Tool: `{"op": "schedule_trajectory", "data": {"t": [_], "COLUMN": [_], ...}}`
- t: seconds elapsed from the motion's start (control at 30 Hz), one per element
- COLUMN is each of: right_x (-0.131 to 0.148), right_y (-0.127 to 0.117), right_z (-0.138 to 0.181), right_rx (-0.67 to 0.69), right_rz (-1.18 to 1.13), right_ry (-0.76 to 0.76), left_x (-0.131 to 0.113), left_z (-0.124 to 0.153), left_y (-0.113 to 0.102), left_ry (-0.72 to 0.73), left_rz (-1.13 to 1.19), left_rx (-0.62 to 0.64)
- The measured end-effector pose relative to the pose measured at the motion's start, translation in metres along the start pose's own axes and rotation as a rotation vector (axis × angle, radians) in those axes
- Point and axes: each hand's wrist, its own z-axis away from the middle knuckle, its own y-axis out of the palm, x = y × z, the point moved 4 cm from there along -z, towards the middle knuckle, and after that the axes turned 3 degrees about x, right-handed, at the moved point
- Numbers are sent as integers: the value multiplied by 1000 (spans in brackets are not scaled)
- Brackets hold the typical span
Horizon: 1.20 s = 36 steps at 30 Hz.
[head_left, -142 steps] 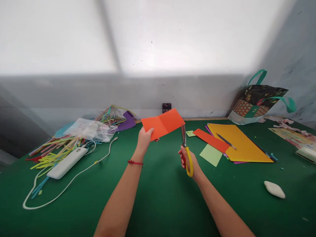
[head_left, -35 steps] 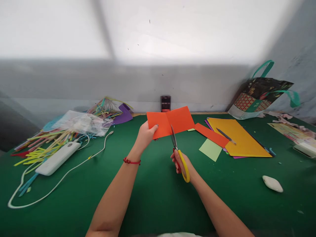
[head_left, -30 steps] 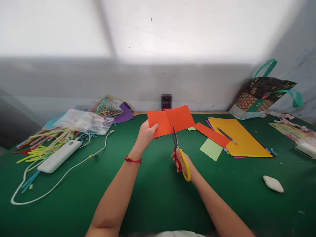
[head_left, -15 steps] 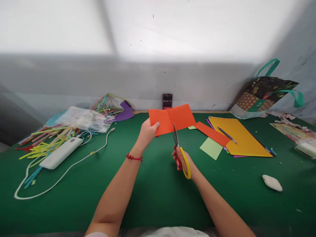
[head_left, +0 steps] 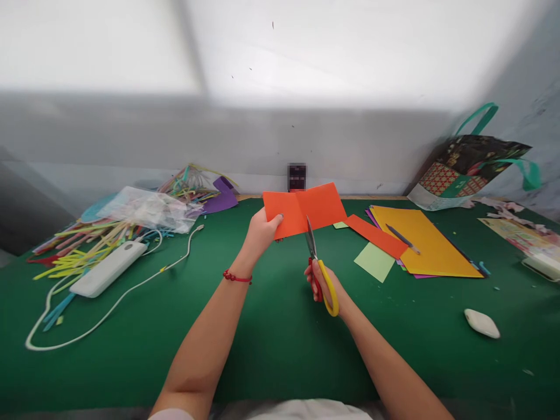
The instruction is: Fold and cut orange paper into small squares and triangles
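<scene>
- The left hand (head_left: 261, 231) grips the orange sheet (head_left: 321, 204) by its left part, thumb pressed on the front and fingers behind.
- The sheet is held up above the green table (head_left: 280, 350), its lower edge lifted off the surface; a crease runs down it near the middle.
- The right hand (head_left: 322, 283) is closed around the yellow and red handles of the scissors (head_left: 311, 245).
- The blades point away from the person, meeting the sheet's lower edge just right of the crease; one lies in front, and the other seems to be behind the paper.
- A wide stretch of green surface runs between the forearms, from beneath the sheet to the near table edge.
- To the right, an orange strip (head_left: 377, 236) overlaps a pale green square (head_left: 375, 262) and the left edge of the yellow paper (head_left: 437, 251).
- Farther right, a small white object (head_left: 482, 324) sits apart, green tabletop all around it.
- To the left, a white cable (head_left: 131, 293) loops out from the white block (head_left: 107, 271), its plug end nearest the left hand.
</scene>
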Motion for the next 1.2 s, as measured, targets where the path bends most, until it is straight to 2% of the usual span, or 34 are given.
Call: {"op": "schedule_trajectory", "data": {"t": [1.2], "right_x": [0], "right_y": [-1], "right_z": [0], "right_rx": [-15], "right_rz": [22], "right_ry": [11], "left_x": [2], "left_z": [-1], "left_y": [1], "left_ry": [-9], "left_rz": [-35], "left_rx": [13]}}
